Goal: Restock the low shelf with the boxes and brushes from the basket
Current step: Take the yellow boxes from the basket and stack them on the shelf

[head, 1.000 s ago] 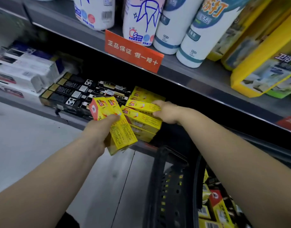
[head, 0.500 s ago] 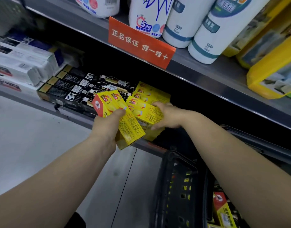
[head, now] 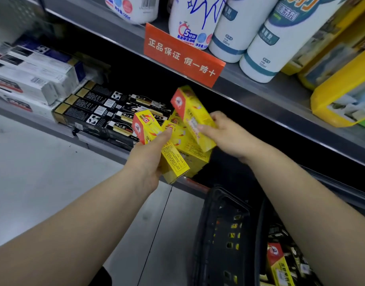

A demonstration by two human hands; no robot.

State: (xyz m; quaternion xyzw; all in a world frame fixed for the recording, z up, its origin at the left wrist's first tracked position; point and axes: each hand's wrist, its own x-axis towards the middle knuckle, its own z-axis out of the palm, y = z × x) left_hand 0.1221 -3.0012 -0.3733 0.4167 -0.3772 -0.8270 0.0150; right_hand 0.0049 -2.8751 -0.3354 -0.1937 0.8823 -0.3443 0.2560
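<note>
My left hand grips a yellow box with a red end, held just in front of the low shelf. My right hand holds another yellow box, tilted with its red end raised toward the shelf above. Between and behind the two boxes, more yellow boxes lie stacked on the low shelf. The black basket stands at the lower right with several yellow and red boxes inside. No brushes are plainly visible.
Black and gold boxes lie in rows on the low shelf left of the yellow stack, with white boxes further left. The shelf above carries white bottles, yellow packs and an orange sign. Grey floor lies at left.
My right hand has gone from resting on the stacked boxes to holding one yellow box, lifted and tilted up. My left hand has stayed on its box, slightly nearer the shelf.
</note>
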